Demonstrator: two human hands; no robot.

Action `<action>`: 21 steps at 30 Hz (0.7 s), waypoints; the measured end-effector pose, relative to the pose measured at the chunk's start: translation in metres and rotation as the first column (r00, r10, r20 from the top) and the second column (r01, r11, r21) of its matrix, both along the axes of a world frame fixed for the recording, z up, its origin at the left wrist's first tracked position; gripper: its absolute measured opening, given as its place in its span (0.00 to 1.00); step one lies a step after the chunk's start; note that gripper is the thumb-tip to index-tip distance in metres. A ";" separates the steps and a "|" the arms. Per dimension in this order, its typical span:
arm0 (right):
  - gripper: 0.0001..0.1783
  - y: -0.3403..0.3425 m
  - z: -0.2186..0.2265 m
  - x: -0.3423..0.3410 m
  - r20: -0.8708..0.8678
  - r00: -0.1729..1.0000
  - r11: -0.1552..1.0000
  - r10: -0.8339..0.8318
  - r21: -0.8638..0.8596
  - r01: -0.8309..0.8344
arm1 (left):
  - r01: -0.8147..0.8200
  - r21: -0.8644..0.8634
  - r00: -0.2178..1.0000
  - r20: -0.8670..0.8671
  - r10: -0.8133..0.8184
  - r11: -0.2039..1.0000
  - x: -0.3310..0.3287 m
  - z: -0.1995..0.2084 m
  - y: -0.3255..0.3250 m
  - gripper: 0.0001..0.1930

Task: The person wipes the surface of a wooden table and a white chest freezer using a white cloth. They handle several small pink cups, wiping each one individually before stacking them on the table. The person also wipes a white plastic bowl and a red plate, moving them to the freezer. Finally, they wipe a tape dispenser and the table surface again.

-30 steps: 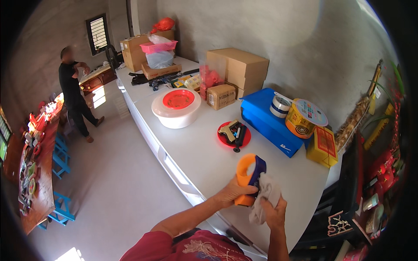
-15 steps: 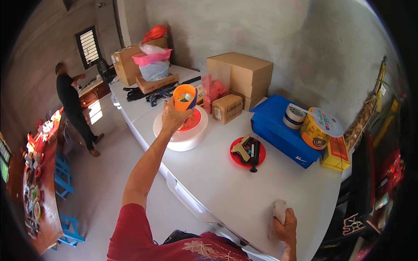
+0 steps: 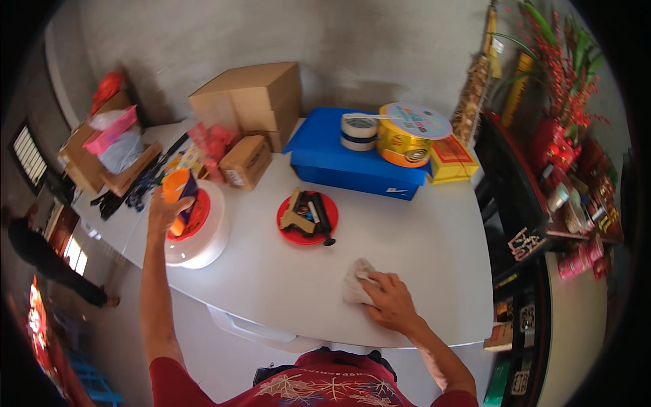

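My left hand (image 3: pixel 161 211) is wrapped round an orange and purple cup (image 3: pixel 175 182), open end up, over the far left side of a white round tub (image 3: pixel 211 245). A red round piece (image 3: pixel 199 216) lies on top of the tub. My right hand (image 3: pixel 392 302) presses a crumpled whitish cloth (image 3: pixel 354 283) on the white tabletop (image 3: pixel 271 292), fingers closed over it. Between my hands sits a red plate (image 3: pixel 287 235), bearing a tan toy pistol (image 3: pixel 294 218) and a black pump-like tool (image 3: pixel 321 216).
Behind the plate, a blue shoebox (image 3: pixel 346 178) carries tape rolls (image 3: pixel 358 130) and a yellow tub (image 3: pixel 400 144). A yellow box (image 3: pixel 453 160) stands beside it. Cardboard boxes (image 3: pixel 247 95) fill the back. A dark shelf (image 3: pixel 519 319) borders the right. At far left stands a person (image 3: pixel 47 264).
The view has swung to the right. My right hand has slid the cloth across the tabletop, nearer to the red plate. My left hand still holds the cup by the white tub.
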State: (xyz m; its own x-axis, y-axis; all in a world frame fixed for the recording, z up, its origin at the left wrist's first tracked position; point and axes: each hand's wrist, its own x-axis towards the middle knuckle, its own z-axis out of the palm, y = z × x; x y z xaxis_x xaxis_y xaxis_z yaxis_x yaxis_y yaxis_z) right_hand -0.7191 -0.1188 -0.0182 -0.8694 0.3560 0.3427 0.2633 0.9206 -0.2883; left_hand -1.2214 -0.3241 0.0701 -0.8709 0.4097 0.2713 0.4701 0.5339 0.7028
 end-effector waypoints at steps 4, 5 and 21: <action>0.26 0.048 -0.021 -0.032 0.018 0.965 0.963 -0.262 0.072 0.260 | -0.207 -0.070 0.966 -0.172 0.192 0.976 0.044 0.027 0.003 0.58; 0.25 0.065 -0.022 -0.037 -0.014 0.946 0.944 -0.323 0.066 0.323 | -0.251 -0.085 0.951 -0.208 0.229 0.964 0.056 0.031 0.005 0.57; 0.22 0.137 -0.034 -0.030 -0.069 0.882 0.866 -0.467 0.165 0.472 | 0.504 -0.066 0.710 -0.536 -0.456 0.861 0.249 -0.038 0.047 0.21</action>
State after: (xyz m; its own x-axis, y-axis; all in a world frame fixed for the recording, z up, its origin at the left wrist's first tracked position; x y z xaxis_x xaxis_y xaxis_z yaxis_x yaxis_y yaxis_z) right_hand -0.7489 0.0182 -0.0519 -0.6043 0.6532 0.4562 0.6712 0.7259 -0.1502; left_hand -0.9724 -0.2774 0.0321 -0.2785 0.6897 0.6684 0.9485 0.0883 0.3042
